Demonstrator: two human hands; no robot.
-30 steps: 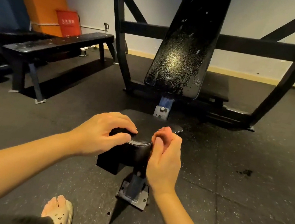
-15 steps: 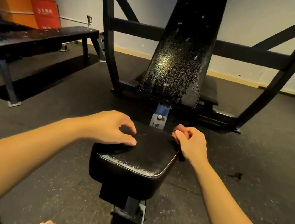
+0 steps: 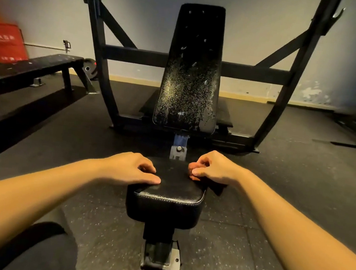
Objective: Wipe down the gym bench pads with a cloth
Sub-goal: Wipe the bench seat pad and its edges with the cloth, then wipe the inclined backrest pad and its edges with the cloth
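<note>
Our hands on the seat (image 3: 172, 189).
It points far, at the raised backrest (image 3: 190, 80); left hand (image 3: 132, 169) bent-fingered, right hand (image 3: 215, 171) curled, grip unclear.

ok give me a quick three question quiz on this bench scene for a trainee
1. True or false: the left hand rests on the seat pad.
2. Where is the right hand? A hanging at the person's side; B at the seat pad's far right corner, fingers curled; C on top of the left hand.
3. Short answer: which pad stands upright, covered in pale specks?

Key: 1 true; 2 B; 3 the back pad.
</note>
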